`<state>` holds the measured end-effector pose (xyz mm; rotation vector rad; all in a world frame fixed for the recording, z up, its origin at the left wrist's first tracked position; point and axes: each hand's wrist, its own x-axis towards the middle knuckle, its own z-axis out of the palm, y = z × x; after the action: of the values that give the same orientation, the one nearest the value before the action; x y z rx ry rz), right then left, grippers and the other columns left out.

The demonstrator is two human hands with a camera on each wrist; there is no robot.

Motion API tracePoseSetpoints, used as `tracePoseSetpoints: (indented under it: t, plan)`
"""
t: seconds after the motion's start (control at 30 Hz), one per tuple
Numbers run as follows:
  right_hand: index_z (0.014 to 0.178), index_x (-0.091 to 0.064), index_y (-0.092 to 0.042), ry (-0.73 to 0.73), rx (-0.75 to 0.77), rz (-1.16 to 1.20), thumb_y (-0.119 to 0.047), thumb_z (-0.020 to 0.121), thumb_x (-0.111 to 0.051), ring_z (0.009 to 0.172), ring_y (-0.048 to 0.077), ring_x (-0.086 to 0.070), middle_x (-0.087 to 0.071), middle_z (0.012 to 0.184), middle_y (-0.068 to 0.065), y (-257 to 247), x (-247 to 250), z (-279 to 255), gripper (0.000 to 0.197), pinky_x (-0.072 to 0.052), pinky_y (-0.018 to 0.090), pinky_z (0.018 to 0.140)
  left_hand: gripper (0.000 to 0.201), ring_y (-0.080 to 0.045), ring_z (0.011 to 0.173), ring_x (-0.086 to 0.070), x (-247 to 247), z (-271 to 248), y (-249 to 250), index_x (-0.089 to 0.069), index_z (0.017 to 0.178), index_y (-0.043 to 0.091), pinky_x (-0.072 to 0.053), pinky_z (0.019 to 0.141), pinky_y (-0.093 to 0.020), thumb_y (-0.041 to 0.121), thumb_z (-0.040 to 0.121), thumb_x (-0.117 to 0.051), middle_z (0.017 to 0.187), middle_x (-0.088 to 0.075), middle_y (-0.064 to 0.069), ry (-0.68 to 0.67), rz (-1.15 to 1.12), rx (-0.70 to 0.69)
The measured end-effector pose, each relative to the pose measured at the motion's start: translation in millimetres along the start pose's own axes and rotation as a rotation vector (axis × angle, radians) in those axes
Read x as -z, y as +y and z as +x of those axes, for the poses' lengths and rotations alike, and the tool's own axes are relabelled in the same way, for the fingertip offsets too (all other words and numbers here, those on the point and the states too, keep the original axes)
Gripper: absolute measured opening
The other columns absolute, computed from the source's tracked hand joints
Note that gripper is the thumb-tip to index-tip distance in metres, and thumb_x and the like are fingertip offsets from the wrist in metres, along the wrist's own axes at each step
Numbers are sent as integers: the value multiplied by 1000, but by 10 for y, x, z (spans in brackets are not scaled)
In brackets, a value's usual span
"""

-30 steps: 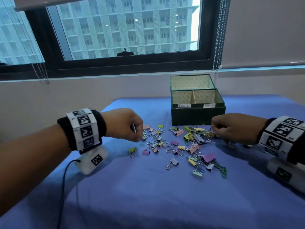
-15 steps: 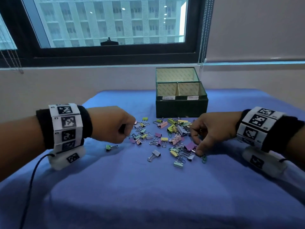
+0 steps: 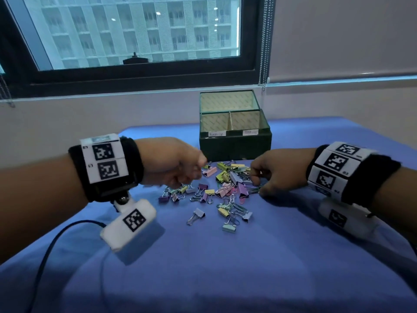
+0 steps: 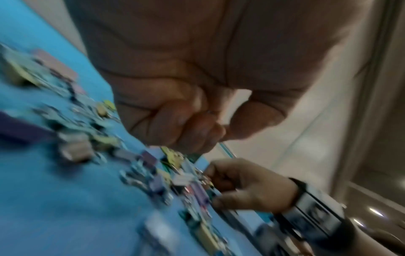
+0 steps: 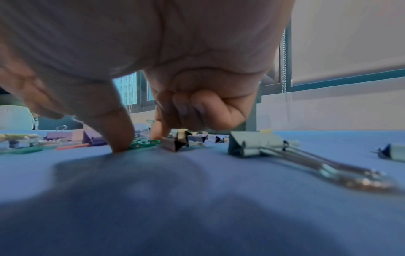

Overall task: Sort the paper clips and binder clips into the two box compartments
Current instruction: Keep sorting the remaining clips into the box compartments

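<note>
Head view: the blue cloth-covered table [image 3: 203, 267] fills the lower half of the frame, and the dark green box [image 3: 235, 144] stands at upper centre, lid raised, its two labelled compartments side by side and, as far as can be seen, not yet filled. The mixed heap of clips [image 3: 222, 188] is spread just below the box, at frame centre, between the two hands. The left hand [image 3: 171, 163], at centre left, is curled over the heap's left edge; in the left wrist view a thin wire is seen pinched between thumb and fingers [image 4: 197, 131], probably a paper clip, though blur prevents certainty. The right hand [image 3: 279, 170], at centre right, is lowered onto the heap's right edge; in the right wrist view the thumb [image 5: 119, 136] is planted on the cloth beside a green paper clip [image 5: 144, 143] at centre, the index finger is set down just behind it, and the remaining fingers are folded, so a narrow pinch is being formed but nothing is yet lifted. A grey binder clip [image 5: 252, 143] lies to the right, apart from the fingers. The step is judged to be picking single clips. It is best done if the flat paper clip is slid or tipped onto an edge before being pinched, tangled neighbours are shaken free, and each label is read before release.
</note>
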<state>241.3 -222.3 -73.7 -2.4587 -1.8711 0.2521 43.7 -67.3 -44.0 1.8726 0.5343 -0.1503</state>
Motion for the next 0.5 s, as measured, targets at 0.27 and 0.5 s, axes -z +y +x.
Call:
tracePoseSetpoints:
  t: [0.27,0.5]
  plan:
    - [87,-66,-17,-26,-49,-14,-35,79,-73,69,12,-56,-67,82,-2,40,8,27,21,-42,24,60,43,0,64,-52,-750,44,218,-66,88,34,-46,61,-24,67,63,-74,70,-58,14,79,1300,-196]
    - [75,-43,-17,152,25,143,-17,88,-52,60,13,-40,-49,70,-1,-9,69,-6,16,-36,30,59,37,-6,75,-53,-516,-141,166,-59,98,35,-47,69,-26,59,73,-69,82,-54,13,103,1385,-119]
